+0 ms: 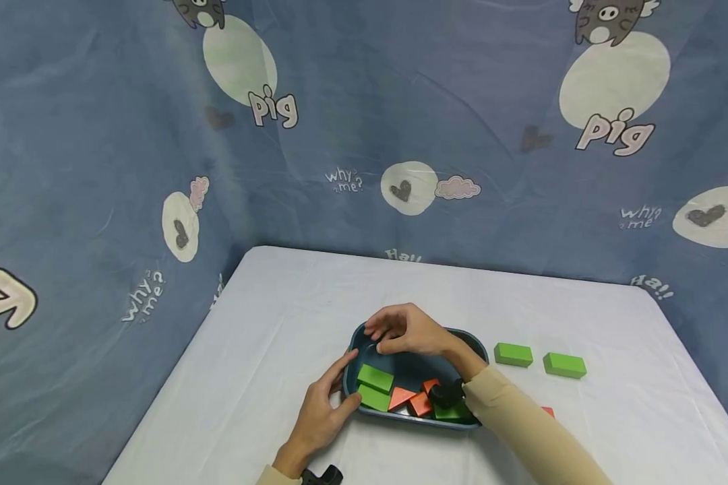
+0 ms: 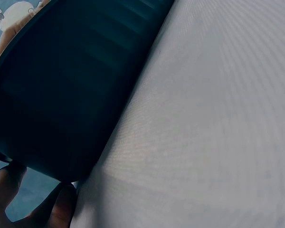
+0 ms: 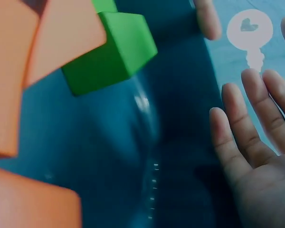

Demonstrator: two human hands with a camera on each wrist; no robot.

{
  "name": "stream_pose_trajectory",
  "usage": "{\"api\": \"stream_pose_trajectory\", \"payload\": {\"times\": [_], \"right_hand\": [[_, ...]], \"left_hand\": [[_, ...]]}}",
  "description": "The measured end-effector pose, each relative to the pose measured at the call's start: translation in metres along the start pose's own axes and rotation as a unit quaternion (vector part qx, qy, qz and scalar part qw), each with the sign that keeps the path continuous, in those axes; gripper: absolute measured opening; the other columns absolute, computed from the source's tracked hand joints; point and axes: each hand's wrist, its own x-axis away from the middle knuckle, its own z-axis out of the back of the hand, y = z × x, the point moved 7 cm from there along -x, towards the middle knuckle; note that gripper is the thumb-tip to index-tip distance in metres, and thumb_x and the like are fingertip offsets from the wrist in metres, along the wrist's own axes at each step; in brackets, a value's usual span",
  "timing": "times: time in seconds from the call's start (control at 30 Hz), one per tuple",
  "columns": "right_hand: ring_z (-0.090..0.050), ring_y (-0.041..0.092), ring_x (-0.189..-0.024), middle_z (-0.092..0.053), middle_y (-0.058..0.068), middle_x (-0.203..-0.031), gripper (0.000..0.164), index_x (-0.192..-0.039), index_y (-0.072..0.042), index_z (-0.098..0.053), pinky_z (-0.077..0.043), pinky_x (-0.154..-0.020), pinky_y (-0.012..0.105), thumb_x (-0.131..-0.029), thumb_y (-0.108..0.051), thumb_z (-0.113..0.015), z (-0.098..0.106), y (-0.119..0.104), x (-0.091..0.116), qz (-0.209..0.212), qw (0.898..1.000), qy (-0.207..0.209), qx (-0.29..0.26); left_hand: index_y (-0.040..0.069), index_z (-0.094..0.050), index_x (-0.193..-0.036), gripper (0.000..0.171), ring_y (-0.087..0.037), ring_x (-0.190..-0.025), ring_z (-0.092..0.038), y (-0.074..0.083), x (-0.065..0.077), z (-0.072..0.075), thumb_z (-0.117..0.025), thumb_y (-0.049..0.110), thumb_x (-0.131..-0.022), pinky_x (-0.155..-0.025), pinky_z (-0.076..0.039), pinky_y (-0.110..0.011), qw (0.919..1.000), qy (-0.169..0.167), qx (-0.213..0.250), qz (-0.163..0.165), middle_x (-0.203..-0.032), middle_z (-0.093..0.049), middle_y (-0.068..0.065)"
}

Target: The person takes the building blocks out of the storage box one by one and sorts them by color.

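A dark blue plastic basin [image 1: 414, 367] stands on the white-covered table. My left hand [image 1: 320, 417] rests its fingers and thumb against the basin's left end; in the left wrist view a fingertip [image 2: 62, 202] touches the dark outer wall. Over the far left part of the basin is my right hand [image 1: 411, 330], fingers loosely bent, nothing in them. Two green blocks lie inside at the left, the upper green block [image 1: 375, 377] behind the other. Beside them are several orange-red blocks [image 1: 420, 405] and a green block [image 1: 447, 411], partly hidden by the right wrist.
Outside the basin to the right, two green blocks lie on the white cloth: a nearer-in green block [image 1: 513, 354] and a farther green block [image 1: 565, 365]. A red block [image 1: 549, 411] shows partly behind the right sleeve. Behind the table hangs a blue printed curtain [image 1: 364, 121].
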Motion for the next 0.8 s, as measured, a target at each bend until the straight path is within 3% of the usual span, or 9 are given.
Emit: {"api": "stream_pose_trajectory", "payload": {"times": [0.23, 0.47, 0.63, 0.8], "right_hand": [[-0.065, 0.039, -0.105, -0.068, 0.019, -0.12, 0.039, -0.125, 0.004, -0.066, -0.057, -0.088, 0.045, -0.088, -0.002, -0.076, -0.008, 0.013, -0.001, -0.04, 0.998, -0.004, 0.044], [-0.067, 0.031, -0.104, -0.069, 0.011, -0.119, 0.04, -0.125, -0.003, -0.067, -0.058, -0.088, 0.039, -0.087, -0.007, -0.078, -0.017, 0.021, 0.0, -0.063, 0.994, -0.038, 0.075], [-0.066, 0.026, -0.104, -0.069, 0.003, -0.121, 0.048, -0.127, -0.006, -0.066, -0.057, -0.088, 0.038, -0.083, -0.008, -0.083, -0.025, 0.029, 0.003, -0.091, 0.988, -0.069, 0.108], [-0.065, 0.013, -0.1, -0.067, -0.005, -0.119, 0.057, -0.129, -0.01, -0.066, -0.056, -0.088, 0.03, -0.077, -0.012, -0.089, -0.031, 0.035, 0.004, -0.107, 0.977, -0.079, 0.165]], "left_hand": [[0.018, -0.047, -0.153, 0.07, -0.017, -0.129, -0.057, 0.001, 0.0, 0.0, -0.07, 0.005, -0.089, -0.1, -0.052, -0.035, 0.9999, 0.008, -0.006, 0.003, -0.15, -0.053, -0.007], [0.018, -0.047, -0.153, 0.07, -0.015, -0.129, -0.057, 0.002, -0.002, -0.001, -0.07, 0.005, -0.088, -0.1, -0.052, -0.033, 0.9999, 0.006, -0.007, 0.006, -0.149, -0.054, -0.005], [0.017, -0.047, -0.153, 0.069, -0.014, -0.13, -0.056, 0.001, -0.002, -0.002, -0.071, 0.006, -0.089, -0.101, -0.051, -0.032, 0.9999, 0.005, -0.01, 0.012, -0.148, -0.054, -0.004], [0.016, -0.047, -0.152, 0.07, -0.017, -0.13, -0.057, 0.001, -0.001, -0.001, -0.071, 0.004, -0.088, -0.101, -0.051, -0.032, 0.9999, 0.008, -0.013, 0.005, -0.149, -0.054, -0.006]]}}
